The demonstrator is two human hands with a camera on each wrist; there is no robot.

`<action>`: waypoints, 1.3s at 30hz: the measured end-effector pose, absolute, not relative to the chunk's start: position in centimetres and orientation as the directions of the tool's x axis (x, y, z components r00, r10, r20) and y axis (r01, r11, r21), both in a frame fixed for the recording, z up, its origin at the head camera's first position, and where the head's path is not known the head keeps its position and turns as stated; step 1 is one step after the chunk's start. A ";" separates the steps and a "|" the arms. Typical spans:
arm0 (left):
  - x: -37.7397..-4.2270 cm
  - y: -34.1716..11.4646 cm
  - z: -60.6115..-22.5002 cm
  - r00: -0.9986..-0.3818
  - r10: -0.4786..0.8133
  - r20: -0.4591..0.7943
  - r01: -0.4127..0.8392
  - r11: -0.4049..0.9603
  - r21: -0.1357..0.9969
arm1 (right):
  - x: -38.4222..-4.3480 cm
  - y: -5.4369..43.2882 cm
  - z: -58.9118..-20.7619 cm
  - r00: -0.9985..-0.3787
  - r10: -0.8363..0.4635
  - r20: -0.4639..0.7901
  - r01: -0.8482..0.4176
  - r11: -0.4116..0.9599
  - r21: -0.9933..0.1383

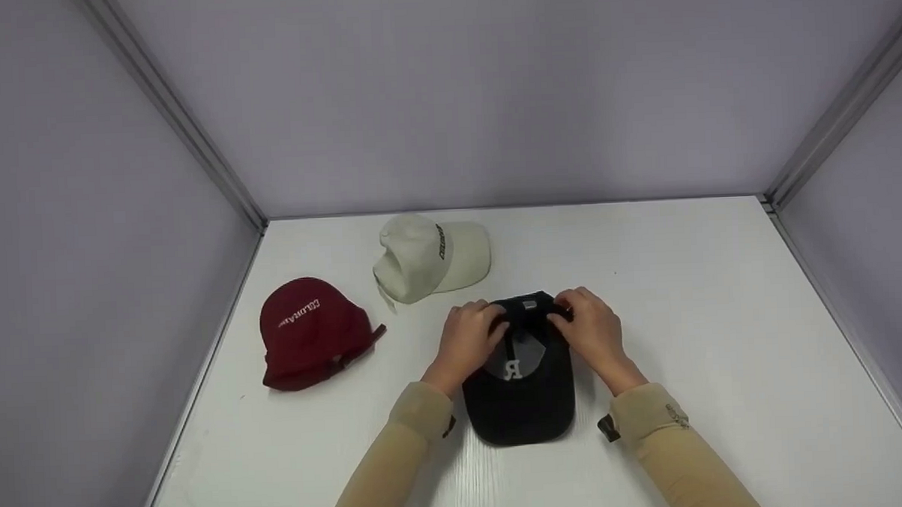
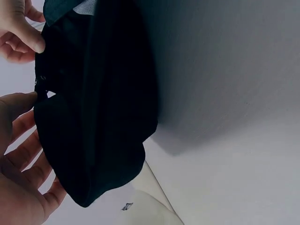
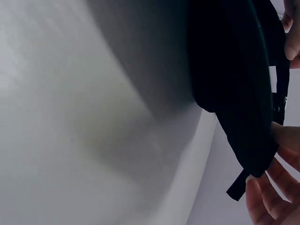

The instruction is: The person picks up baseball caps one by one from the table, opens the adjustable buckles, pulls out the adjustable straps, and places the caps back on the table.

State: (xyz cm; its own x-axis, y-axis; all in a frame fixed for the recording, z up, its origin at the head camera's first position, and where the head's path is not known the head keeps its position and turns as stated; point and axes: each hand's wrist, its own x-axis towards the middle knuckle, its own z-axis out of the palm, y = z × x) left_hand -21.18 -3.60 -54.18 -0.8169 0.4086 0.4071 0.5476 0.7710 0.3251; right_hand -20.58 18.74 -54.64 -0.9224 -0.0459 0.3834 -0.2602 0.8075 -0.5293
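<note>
A black baseball cap (image 1: pixel 520 412) is in front of me, its brim toward me and its inside facing up, with a pale letter and a small white tag showing within. My left hand (image 1: pixel 469 337) pinches the cap's back edge on the left, thumb inside and fingers outside. On the right of that edge, my right hand (image 1: pixel 592 329) pinches it close to the strap. Small snaps and a gap by the back band show in the left wrist view, between both hands. A loose strap end (image 3: pixel 236 188) hangs below the right fingers in the right wrist view.
To the left lies a dark red cap (image 1: pixel 311 337) with white lettering and a strap sticking out rightward. Behind the black cap sits a cream cap (image 1: pixel 421 258), brim pointing right. The white table (image 1: pixel 723 311) is bounded by grey panels (image 1: pixel 490 94) at the back and sides.
</note>
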 end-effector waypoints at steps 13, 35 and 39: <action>-21.0 -3.3 -54.1 -0.819 0.405 0.407 0.553 0.745 0.373 | -21.8 17.3 -54.3 -0.880 -0.034 0.474 -0.308 0.801 -0.514; -21.7 -2.1 -53.5 -0.950 0.238 0.203 0.297 0.482 0.824 | -21.0 15.5 -53.3 -0.868 -0.074 0.491 -0.392 0.708 -0.587; -21.8 -1.8 -53.1 -0.966 0.205 0.156 0.228 0.397 0.889 | -20.9 15.1 -53.3 -0.847 -0.082 0.525 -0.426 0.695 -0.579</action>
